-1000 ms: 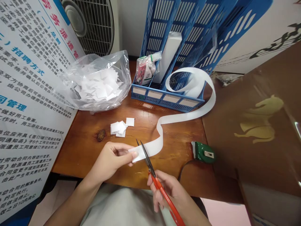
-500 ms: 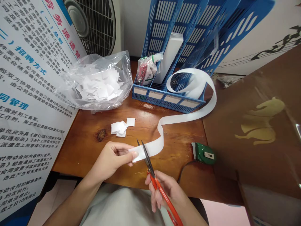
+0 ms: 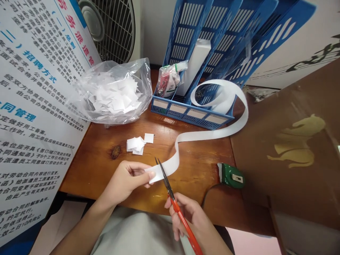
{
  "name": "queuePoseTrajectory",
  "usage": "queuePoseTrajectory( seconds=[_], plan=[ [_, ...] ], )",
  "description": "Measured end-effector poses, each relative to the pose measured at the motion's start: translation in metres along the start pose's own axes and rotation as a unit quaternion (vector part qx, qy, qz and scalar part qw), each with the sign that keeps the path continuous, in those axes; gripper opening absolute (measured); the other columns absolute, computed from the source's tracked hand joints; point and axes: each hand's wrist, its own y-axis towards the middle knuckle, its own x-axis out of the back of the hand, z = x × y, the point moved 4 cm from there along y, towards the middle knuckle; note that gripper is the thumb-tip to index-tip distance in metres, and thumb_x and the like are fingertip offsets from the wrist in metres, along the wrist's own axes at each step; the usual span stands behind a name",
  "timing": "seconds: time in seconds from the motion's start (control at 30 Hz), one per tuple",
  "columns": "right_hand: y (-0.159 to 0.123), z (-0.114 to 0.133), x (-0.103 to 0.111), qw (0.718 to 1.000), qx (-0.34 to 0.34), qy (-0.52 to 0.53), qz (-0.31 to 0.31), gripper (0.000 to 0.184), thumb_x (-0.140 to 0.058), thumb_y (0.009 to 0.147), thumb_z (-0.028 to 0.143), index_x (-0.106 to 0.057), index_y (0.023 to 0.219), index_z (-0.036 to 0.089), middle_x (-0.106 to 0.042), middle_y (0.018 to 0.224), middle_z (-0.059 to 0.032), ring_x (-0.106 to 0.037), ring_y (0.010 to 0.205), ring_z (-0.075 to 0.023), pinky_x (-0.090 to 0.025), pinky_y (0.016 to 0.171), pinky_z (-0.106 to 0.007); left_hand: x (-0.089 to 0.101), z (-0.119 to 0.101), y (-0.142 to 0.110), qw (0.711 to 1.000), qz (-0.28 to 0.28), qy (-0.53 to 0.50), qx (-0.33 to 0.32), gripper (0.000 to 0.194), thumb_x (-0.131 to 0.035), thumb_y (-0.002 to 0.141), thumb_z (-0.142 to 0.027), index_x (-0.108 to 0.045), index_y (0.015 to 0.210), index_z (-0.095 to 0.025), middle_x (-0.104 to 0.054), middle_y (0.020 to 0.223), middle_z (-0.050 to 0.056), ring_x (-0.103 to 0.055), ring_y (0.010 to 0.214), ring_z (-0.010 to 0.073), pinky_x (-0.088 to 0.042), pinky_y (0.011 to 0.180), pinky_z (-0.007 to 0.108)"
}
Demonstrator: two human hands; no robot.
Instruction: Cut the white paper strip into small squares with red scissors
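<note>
Between thumb and fingers, my left hand pinches the free end of a long white ribbon strip. My right hand grips red-handled scissors, whose dark blades lie across the strip just right of my left thumb. The blades look nearly closed on it. From there the strip curves over the wooden table and up to a loose coil in the blue file rack. Beyond my left hand lies a small pile of cut white squares, with one square at its edge.
A clear plastic bag full of white pieces stands at the back left, beside a printed board. To the right lies a green tape measure, near a brown box. Behind the bag is a fan.
The scissor blades and handles have drawn closer together on the strip. The strip's bend beyond the blades has shifted slightly left. My left hand keeps its pinch.
</note>
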Motion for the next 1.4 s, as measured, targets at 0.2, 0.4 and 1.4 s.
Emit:
queuePoseTrajectory(
  seconds=[0.2, 0.4, 1.4],
  plan=[
    [-0.002, 0.008, 0.0, 1.0, -0.02, -0.011, -0.004, 0.026, -0.072, 0.079, 0.036, -0.058, 0.09, 0.017, -0.05, 0.061, 0.0084, -0.048, 0.046, -0.0075, -0.036, 0.053, -0.023, 0.002, -0.006, -0.002, 1.0, -0.002, 0.031, 0.008, 0.022, -0.087, 0.077, -0.032, -0.087, 0.094, -0.018, -0.078, 0.07, 0.005, -0.064, 0.059, 0.0113, -0.051, 0.06, 0.019],
    [0.001, 0.007, -0.001, 0.999, -0.049, 0.013, -0.021, 0.029, -0.072, 0.071, 0.039, -0.06, 0.086, 0.018, -0.05, 0.057, 0.0083, -0.047, 0.043, -0.0079, -0.037, 0.048, -0.023, 0.002, -0.001, 0.001, 1.0, 0.0, 0.021, 0.022, 0.025, -0.089, 0.073, -0.034, -0.087, 0.092, -0.018, -0.078, 0.07, 0.006, -0.065, 0.06, 0.0122, -0.052, 0.06, 0.02],
    [0.024, -0.022, 0.014, 0.992, 0.066, 0.042, -0.099, 0.06, -0.077, 0.074, 0.075, -0.053, 0.076, 0.02, -0.041, 0.042, 0.01, -0.04, 0.029, -0.0066, -0.026, 0.034, -0.018, 0.02, -0.009, 0.006, 0.989, -0.103, 0.098, -0.046, 0.036, -0.079, 0.085, -0.041, -0.077, 0.112, -0.017, -0.072, 0.069, 0.0, -0.066, 0.066, 0.014, -0.054, 0.067, 0.022]
  ],
)
